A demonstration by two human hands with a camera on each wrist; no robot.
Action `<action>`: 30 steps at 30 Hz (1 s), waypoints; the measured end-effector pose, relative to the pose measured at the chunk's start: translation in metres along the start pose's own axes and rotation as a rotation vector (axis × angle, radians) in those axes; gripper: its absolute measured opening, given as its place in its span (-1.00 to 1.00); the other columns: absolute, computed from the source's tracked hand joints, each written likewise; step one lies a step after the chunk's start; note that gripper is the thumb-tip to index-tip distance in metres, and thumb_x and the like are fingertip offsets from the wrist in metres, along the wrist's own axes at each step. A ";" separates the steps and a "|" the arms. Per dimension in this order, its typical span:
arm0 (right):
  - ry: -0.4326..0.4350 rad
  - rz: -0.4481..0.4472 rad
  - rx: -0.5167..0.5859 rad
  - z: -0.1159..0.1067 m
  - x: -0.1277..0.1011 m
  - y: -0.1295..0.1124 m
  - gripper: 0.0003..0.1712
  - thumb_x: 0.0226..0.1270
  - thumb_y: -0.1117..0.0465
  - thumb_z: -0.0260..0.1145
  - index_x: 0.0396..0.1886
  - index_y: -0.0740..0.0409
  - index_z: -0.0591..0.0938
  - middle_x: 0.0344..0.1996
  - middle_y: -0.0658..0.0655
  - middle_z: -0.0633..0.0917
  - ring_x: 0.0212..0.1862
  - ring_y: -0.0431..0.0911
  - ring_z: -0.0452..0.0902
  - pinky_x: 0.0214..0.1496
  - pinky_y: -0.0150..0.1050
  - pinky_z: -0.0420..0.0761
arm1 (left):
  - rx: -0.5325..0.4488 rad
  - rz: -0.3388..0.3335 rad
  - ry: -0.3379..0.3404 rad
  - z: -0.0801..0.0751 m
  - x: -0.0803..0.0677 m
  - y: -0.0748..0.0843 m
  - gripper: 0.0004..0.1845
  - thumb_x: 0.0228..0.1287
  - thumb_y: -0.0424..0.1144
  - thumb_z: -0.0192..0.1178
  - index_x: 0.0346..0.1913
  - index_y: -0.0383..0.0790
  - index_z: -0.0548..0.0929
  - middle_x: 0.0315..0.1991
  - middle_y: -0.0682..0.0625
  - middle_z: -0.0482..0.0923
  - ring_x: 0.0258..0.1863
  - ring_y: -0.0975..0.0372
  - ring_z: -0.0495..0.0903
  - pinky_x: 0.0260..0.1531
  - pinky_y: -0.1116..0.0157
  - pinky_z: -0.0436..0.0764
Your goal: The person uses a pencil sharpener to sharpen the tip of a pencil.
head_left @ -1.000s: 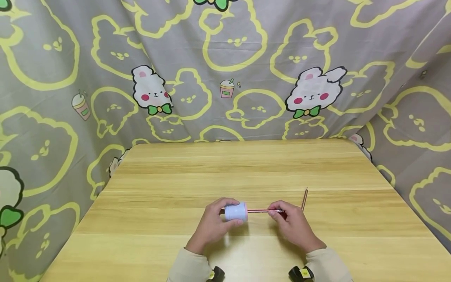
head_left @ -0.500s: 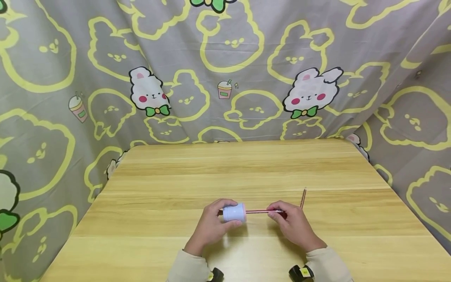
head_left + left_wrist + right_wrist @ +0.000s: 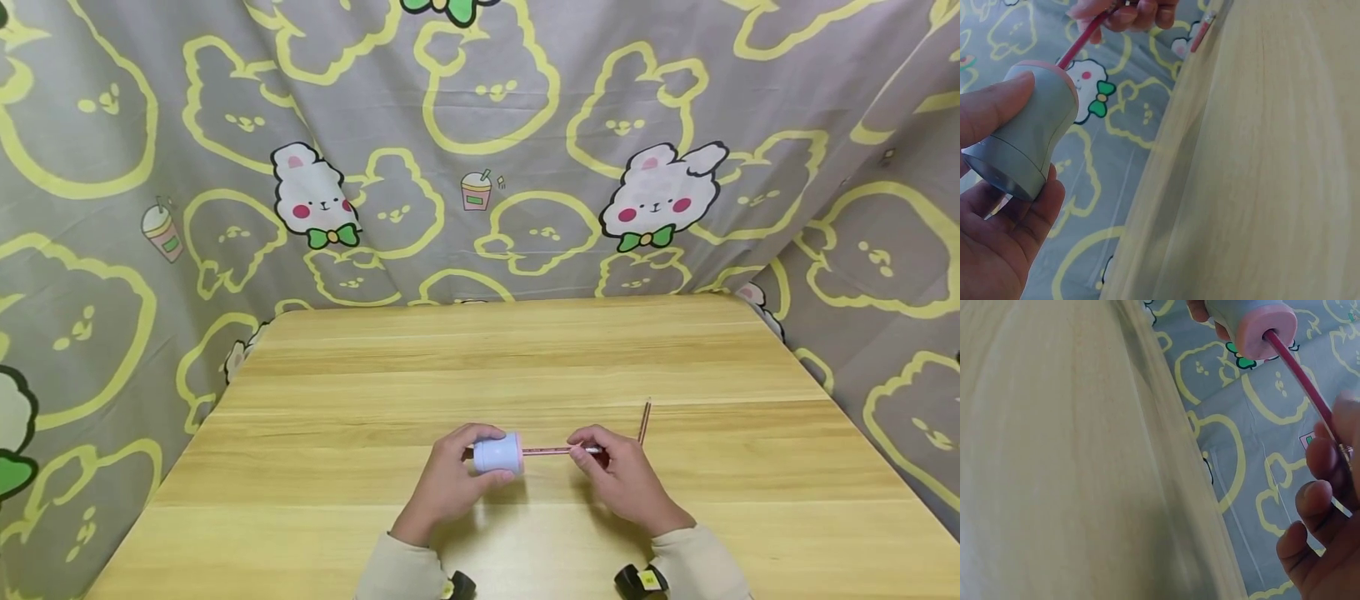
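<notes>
Pencil tip hidden inside the sharpener; far end buried in the right-hand fingers. Second pencil [image 3: 643, 422] only a thin sliver in the head view, just beyond the right hand, lying flat on the bench [image 3: 525, 358]. Right wrist view cuts off most of the right hand; metal band near the pencil's end barely readable there.

Left hand [image 3: 450, 483] curled round the sharpener [image 3: 498, 453], thumb on top, fingers underneath, held just above the bench. Right hand [image 3: 622, 479] pinching the red pencil [image 3: 551, 451] near its far end. Pencil bridging both hands, roughly level, running from right-hand fingertips into the hole in the sharpener's end face nearest the right hand.

Sharpener: smooth pale-blue plastic barrel, slightly waisted, pink rounded cap at the pencil end, grey flat base toward the left palm. Pencil: slim, glossy red shaft. Bench: light wood grain, matte. Printed rabbit-pattern cloth [image 3: 480, 150] behind and to both sides of the hands.
</notes>
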State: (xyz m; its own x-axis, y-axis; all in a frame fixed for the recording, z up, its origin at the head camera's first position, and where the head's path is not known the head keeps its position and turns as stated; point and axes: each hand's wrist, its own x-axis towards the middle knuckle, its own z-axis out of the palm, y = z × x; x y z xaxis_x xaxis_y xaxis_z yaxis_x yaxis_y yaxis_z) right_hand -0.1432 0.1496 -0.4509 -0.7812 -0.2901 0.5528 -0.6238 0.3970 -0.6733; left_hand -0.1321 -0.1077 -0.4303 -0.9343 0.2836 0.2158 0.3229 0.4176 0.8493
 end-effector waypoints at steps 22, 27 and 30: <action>-0.005 -0.016 0.012 -0.001 0.001 -0.002 -0.83 0.32 0.45 0.24 -0.33 0.13 0.67 -0.62 -0.14 0.49 -0.59 -0.38 0.23 -0.61 -0.42 0.36 | 0.030 0.007 0.014 0.000 -0.001 0.002 -0.56 0.02 -0.24 0.49 0.01 -0.18 0.62 0.02 -0.07 0.58 -0.15 0.12 0.54 -0.16 0.25 0.62; -0.016 0.017 0.023 -0.001 -0.001 -0.004 -0.86 0.30 0.43 0.28 -0.27 0.13 0.65 -0.62 -0.16 0.48 -0.60 -0.38 0.24 -0.64 -0.43 0.35 | 0.029 0.020 0.018 0.000 -0.002 0.003 -0.56 0.02 -0.24 0.49 0.00 -0.19 0.62 0.01 -0.07 0.58 -0.16 0.12 0.54 -0.16 0.24 0.62; -0.024 0.026 0.026 -0.001 -0.002 -0.003 -0.85 0.28 0.43 0.30 -0.24 0.13 0.62 -0.62 -0.20 0.45 -0.60 -0.38 0.24 -0.65 -0.43 0.35 | 0.022 0.024 0.015 0.000 -0.002 0.003 -0.56 0.02 -0.24 0.49 0.00 -0.18 0.62 0.02 -0.07 0.58 -0.15 0.11 0.54 -0.17 0.24 0.62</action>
State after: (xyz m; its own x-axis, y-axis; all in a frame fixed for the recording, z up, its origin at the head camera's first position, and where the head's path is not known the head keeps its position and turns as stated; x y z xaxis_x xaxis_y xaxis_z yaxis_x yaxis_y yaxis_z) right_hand -0.1397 0.1496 -0.4494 -0.7975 -0.3009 0.5229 -0.6032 0.3818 -0.7003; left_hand -0.1292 -0.1068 -0.4283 -0.9283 0.2807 0.2437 0.3485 0.4292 0.8332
